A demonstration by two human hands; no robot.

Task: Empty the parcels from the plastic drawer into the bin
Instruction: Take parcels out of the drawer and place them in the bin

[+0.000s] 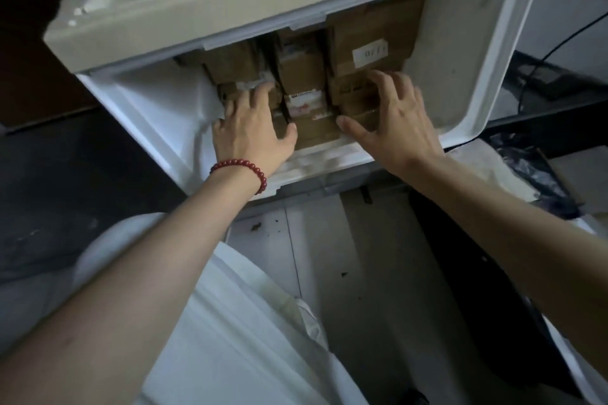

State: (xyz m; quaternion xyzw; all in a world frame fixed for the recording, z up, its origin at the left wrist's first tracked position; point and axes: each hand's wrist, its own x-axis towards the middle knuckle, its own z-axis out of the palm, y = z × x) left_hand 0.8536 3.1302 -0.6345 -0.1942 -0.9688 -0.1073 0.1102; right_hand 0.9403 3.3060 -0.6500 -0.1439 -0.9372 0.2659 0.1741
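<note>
Since no brown cardboard shows anywhere outside the plastic drawer (460, 59), looks barely started, if at all. Pulled well out from under the cream cabinet top (197, 0) and packed from side to side with parcels (299, 72), rows running back beneath the cabinet.

Leftmost, left hand (253, 128), red bead bracelet (243, 168) at the wrist, laid flat on the left-hand parcels: fingers (260, 95) straight and spread, thumb against the side of the middle stack. Pressing, not gripping.

Centre, a narrow stack with pale labels, untouched between the two hands.

Rightward, right hand (394, 122) arched over the right-hand stack just below a larger labelled parcel (371, 43): fingertips blurred but spread on the cardboard, thumb stretched wide along the near edge. Open, not yet closed round anything.

Below, pale floor (329, 240) and a white sheet or bag (230, 322); cannot tell whether that belongs to the bin.

So: nothing lifted, every visible parcel still inside. Left to do, by this reckoning: get a grip, lift out, carry over, repeat until bare.
</note>
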